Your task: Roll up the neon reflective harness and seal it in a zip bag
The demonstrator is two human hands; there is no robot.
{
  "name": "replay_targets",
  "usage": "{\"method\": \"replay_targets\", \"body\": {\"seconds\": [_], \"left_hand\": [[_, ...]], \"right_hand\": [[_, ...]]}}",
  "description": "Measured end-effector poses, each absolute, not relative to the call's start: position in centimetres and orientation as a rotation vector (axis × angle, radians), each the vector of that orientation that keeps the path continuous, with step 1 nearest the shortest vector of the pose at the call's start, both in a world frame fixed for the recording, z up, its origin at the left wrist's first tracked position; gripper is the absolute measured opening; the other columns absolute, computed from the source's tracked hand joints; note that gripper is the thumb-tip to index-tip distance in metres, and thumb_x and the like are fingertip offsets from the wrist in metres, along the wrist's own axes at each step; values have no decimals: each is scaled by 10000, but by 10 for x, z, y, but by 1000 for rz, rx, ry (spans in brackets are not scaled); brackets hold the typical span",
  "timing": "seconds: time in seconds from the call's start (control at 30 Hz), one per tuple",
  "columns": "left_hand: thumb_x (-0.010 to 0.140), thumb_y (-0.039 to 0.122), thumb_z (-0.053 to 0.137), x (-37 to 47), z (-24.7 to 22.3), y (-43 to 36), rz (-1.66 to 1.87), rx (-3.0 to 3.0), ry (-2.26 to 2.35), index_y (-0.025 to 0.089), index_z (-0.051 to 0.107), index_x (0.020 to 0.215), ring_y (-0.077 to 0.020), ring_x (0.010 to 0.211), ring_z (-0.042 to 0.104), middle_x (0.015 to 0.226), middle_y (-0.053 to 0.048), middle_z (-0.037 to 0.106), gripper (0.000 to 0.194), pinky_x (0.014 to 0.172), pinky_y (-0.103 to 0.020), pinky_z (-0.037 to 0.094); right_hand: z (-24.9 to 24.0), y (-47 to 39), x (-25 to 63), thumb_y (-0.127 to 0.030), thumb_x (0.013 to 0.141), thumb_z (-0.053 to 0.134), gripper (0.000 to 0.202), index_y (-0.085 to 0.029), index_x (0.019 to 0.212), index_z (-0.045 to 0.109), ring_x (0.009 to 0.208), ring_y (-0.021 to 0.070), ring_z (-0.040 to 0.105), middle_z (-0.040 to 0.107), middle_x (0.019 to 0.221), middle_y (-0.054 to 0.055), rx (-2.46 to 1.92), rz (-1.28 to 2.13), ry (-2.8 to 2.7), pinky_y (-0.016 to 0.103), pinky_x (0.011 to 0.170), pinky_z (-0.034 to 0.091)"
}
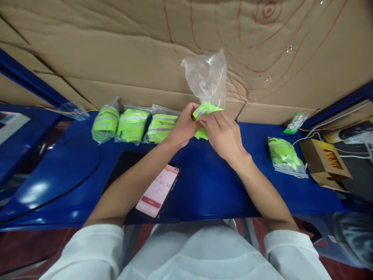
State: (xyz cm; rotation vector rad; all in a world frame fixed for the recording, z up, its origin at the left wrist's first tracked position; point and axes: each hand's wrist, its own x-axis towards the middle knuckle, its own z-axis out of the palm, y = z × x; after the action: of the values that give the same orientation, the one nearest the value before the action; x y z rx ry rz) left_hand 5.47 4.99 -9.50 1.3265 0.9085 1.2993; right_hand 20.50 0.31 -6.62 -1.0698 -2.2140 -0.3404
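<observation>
Both my hands meet over the blue table, closed around a neon-yellow reflective strap bundle [207, 107] with grey bands. My left hand [186, 124] grips its left side, thumb toward the middle. From the right, my right hand [223, 132] pinches the near face, its fingers bent over the fabric. Just behind the bundle a clear plastic bag [206, 76] stands up against the cardboard; whether the bundle is partly inside it I cannot tell. Left of my hands sit three bagged bundles of the same kind: one rolled [105, 122], a second [133, 124] and a third [161, 127].
A phone [159, 190] showing a timer lies under my left forearm, beside a dark flat object [124, 165]. Another bagged bundle [284, 153] and an open cardboard box [326, 163] are at right. A black cable [78, 184] crosses the left side; cardboard [131, 58] walls the back.
</observation>
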Motion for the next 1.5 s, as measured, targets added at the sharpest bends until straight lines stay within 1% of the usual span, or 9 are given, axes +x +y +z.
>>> {"method": "replay_targets", "body": {"seconds": [0.13, 0.27, 0.37, 0.5, 0.6, 0.77, 1.13, 1.27, 1.5], "left_hand": [[686, 353, 898, 51, -89, 53, 1350, 1130, 786, 217, 551, 1008, -191, 935, 685, 977, -13, 673, 492, 812, -317, 549], [667, 464, 947, 47, -78, 52, 1372, 1120, 703, 218, 584, 1076, -273, 1105, 718, 1136, -68, 711, 599, 920, -407, 604], [671, 480, 950, 46, -75, 51, 1399, 1109, 704, 221, 599, 1107, -271, 1118, 726, 1183, -73, 721, 616, 933, -403, 621], [662, 498, 958, 44, -77, 53, 1415, 1073, 730, 223, 596, 1086, -251, 1086, 733, 1141, -64, 728, 621, 916, -379, 628], [693, 508, 942, 41, -80, 56, 1431, 1062, 749, 227, 577, 1085, -248, 1093, 733, 1141, -66, 723, 605, 919, -380, 621], [713, 478, 933, 44, -86, 56, 1326, 980, 771, 235, 531, 1072, -223, 1068, 741, 1100, -50, 731, 591, 925, -364, 608], [836, 201, 663, 38, -58, 43, 1195, 1050, 620, 216, 547, 887, -196, 1049, 707, 1040, -32, 701, 128, 880, -327, 605], [880, 305, 756, 37, -51, 37, 1262, 1172, 764, 202, 610, 950, -148, 882, 716, 924, -8, 719, 192, 769, -270, 601], [860, 597, 794, 47, -76, 45, 1361, 1345, 905, 227, 484, 781, -116, 499, 615, 575, 39, 626, 490, 471, -226, 438]], "right_hand": [[-59, 12, 220, -334, 1091, 493, 277, -189, 1261, 657, 1180, 282, 633, 703, 1228, 135, -925, -156, -2135, 474, 1041, 523], [-54, 16, 230, -390, 1083, 498, 274, -253, 1273, 639, 1152, 267, 636, 682, 1229, 121, -969, -68, -1990, 450, 1001, 568], [-56, 15, 230, -398, 1098, 462, 259, -283, 1204, 669, 1088, 243, 659, 706, 1184, 97, -1017, -28, -1919, 427, 973, 576], [-67, 17, 223, -347, 1113, 437, 284, -206, 1114, 684, 1041, 222, 677, 722, 1082, 93, -934, -17, -1911, 405, 952, 567], [-75, 18, 219, -371, 1104, 462, 285, -194, 1180, 672, 1094, 240, 666, 707, 1133, 118, -904, -4, -2019, 420, 983, 552], [-82, 15, 213, -569, 952, 690, 655, -206, 1481, 554, 1190, 351, 585, 629, 1272, 172, -1024, -144, -2173, 548, 1036, 508], [-86, 16, 208, -487, 1038, 573, 480, -246, 1453, 580, 1191, 321, 572, 595, 1275, 155, -1101, -193, -1980, 520, 1046, 535], [-82, 17, 210, -443, 1054, 572, 369, -208, 1336, 616, 1080, 259, 628, 630, 1150, 121, -999, -97, -1841, 426, 959, 571], [-78, 17, 210, -347, 1086, 492, 214, -218, 1021, 650, 864, 188, 634, 658, 928, 50, -1018, -3, -1836, 345, 819, 556]]}}
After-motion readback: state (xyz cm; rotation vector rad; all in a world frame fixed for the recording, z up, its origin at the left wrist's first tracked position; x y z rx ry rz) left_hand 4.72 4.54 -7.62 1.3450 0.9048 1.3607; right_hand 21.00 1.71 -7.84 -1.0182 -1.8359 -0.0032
